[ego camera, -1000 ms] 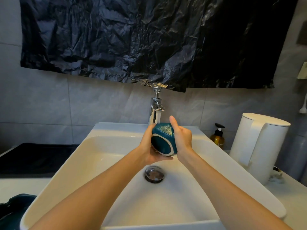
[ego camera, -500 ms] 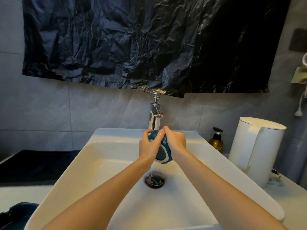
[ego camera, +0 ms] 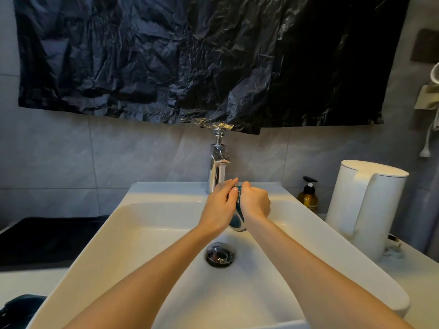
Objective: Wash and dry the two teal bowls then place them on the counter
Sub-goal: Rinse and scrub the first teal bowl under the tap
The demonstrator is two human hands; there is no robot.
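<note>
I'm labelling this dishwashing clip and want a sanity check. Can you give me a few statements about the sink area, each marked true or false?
1. Both hands hold the teal bowl close under the faucet. True: the left hand and right hand grip it from either side.
2. The bowl sits on the drain. False: it is held up above the sink, and the drain is uncovered.
3. The white jug stands left of the sink. False: it stands on the right.
4. An amber pump bottle stands beside the white jug. True.
</note>
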